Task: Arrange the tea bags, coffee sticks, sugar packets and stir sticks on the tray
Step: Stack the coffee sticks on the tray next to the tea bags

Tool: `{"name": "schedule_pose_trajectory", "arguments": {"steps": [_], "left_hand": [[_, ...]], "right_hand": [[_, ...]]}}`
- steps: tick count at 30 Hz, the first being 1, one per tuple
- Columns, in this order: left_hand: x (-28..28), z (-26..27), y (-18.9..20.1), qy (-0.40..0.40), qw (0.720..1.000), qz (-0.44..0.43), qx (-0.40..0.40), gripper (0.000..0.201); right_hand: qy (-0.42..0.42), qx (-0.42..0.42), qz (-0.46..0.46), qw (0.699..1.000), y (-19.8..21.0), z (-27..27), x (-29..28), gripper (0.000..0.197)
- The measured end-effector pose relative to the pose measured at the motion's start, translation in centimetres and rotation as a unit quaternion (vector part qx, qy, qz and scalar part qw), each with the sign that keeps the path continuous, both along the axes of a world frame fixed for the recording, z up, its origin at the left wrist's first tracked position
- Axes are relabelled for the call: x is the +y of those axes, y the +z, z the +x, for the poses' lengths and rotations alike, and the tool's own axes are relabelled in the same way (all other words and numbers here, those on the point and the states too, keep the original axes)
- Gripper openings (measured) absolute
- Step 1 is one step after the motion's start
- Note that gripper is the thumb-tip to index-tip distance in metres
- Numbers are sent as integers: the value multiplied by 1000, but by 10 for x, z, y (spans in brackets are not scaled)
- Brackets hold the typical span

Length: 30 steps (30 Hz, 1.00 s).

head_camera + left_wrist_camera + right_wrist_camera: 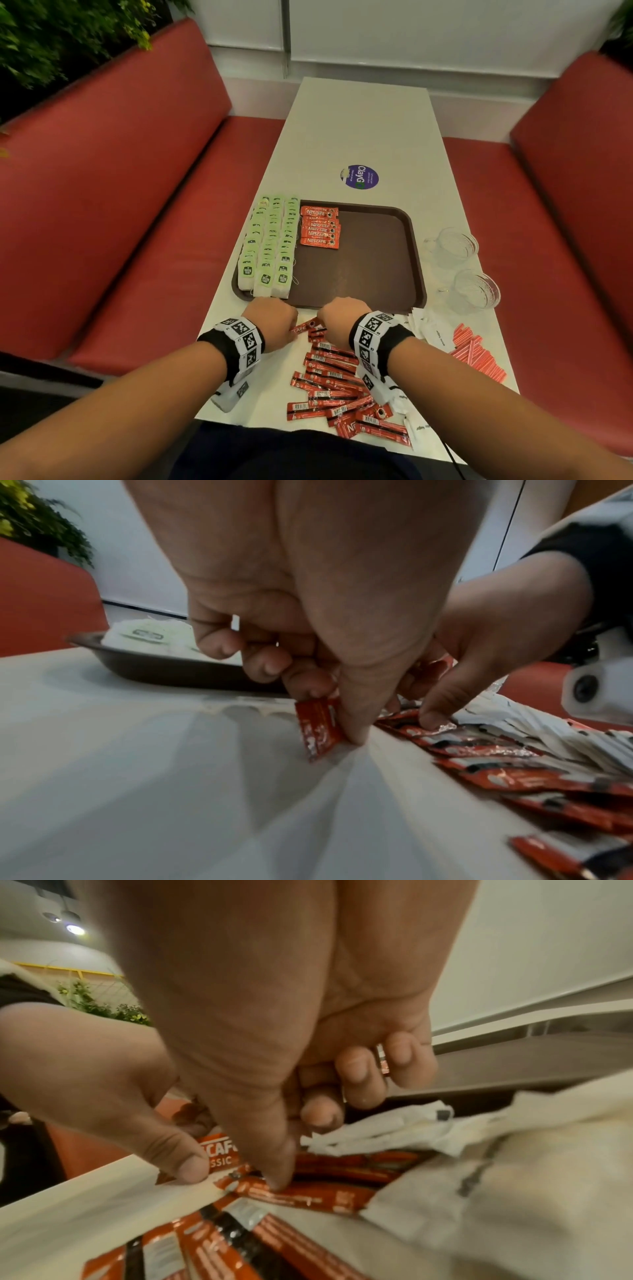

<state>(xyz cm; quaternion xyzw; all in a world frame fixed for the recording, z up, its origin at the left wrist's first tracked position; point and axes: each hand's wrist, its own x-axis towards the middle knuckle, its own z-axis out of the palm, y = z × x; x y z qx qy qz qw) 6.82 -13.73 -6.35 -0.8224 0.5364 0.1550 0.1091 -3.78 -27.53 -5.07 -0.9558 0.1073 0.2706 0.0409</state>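
The coffee sticks [337, 383] lie in a loose red heap on the near part of the tabletop [363, 130], just short of the brown tray [373, 260]. Both hands work at the far end of that heap. The left hand [274, 322] has its thumb and curled fingers [263, 666] pinched on one coffee stick [318, 726], which hangs tilted with its lower end touching the tabletop. The right hand [340, 318] has its fingers curled, with the thumb tip pressing a stick at the edge of the heap; whether it already holds a stick inside the curl cannot be told.

On the tray, tea bags [270, 246] fill three rows along the left side, and a short overlapping column of coffee sticks [320, 228] sits just right of them at the far end. White sugar packets [433, 334] and pink stir sticks [478, 356] lie on the tabletop right of the heap, and two glass cups [459, 246] stand to the right of the tray.

The likely trouble is in the heap itself: the sticks overlap and are glossy, so lifting one may drag its neighbours along or nudge some toward the near edge, where several already lie close to falling. A thin pinch on one end could also let the stick swing and land crooked across the column on the tray, disturbing the ones already set there.
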Motion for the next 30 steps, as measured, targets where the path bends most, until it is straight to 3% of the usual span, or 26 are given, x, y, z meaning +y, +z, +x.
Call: {"name": "schedule_pose_trajectory", "arguments": {"steps": [4,7,10,18,21,25,30], "left_hand": [[4,8,5,21,999,-26,36,22],[6,18,13,33,994,-62,88,21],[5,29,23,41,986,-81,139,17],[-10,44,38,48,974,-135,173,13],[-19,42,40,26,970,-160,182,11],[-31,42,39,4,964,-201,176,12],[-47,49,33,4,950,-270,153,12]], "right_hand": [[-4,-38,33,999,-1,-3,-3,22],[-20,-96,98,990,5,-8,-7,9],[-25,-149,148,977,13,-15,-10,13],[-138,-242,258,925,22,-15,-34,17],[-123,-254,251,926,23,-11,-41,25],[-103,-272,225,930,22,-3,-50,6],[-110,-310,219,918,20,2,-65,3]]}}
